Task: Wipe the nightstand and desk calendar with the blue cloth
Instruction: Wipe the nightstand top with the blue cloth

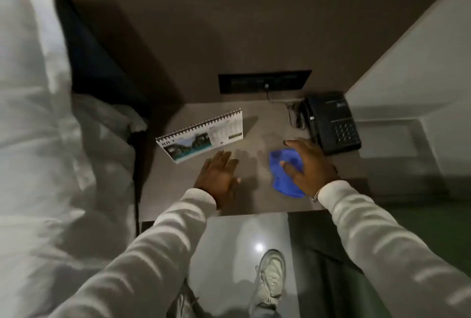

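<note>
The grey nightstand (pixel 254 198) fills the middle of the view. A spiral-bound desk calendar (pixel 201 136) with a landscape photo stands on its left rear part. My left hand (pixel 218 177) hovers flat just in front of the calendar, fingers spread, holding nothing. On the right, my right hand (pixel 308 164) presses down on the crumpled blue cloth (pixel 284 175), which lies on the nightstand top; part of the cloth is hidden under the palm.
A black telephone (pixel 331 124) sits at the nightstand's right rear corner, close to my right hand. A dark socket panel (pixel 265 81) with a cable is on the wall behind. White bedding (pixel 51 139) borders the left. My shoe (pixel 271 277) is on the glossy floor below.
</note>
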{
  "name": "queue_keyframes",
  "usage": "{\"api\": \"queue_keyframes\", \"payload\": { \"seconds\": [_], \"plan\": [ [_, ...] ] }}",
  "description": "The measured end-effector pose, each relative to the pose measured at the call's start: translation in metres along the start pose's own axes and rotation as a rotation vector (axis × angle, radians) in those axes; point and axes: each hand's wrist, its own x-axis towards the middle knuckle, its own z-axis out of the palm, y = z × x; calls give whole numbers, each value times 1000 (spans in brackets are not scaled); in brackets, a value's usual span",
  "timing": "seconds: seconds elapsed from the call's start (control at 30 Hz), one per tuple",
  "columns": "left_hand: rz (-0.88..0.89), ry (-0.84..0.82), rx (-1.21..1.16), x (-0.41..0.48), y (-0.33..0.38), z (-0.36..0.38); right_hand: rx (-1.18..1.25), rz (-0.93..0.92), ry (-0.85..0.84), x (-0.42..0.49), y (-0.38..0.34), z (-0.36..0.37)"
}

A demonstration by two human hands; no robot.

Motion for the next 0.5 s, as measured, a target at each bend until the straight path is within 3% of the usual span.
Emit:
{"api": "queue_keyframes", "payload": {
  "seconds": [0.1,0.23,0.5],
  "plan": [
    [-32,-22,36,16,-21,57,-124,-34,14,17,36,45],
    [-53,87,52,22,-35,113,-313,47,39,29,67,92],
    [-38,252,146,28,-47,151,-412,81,202,32,84,136]
  ]
}}
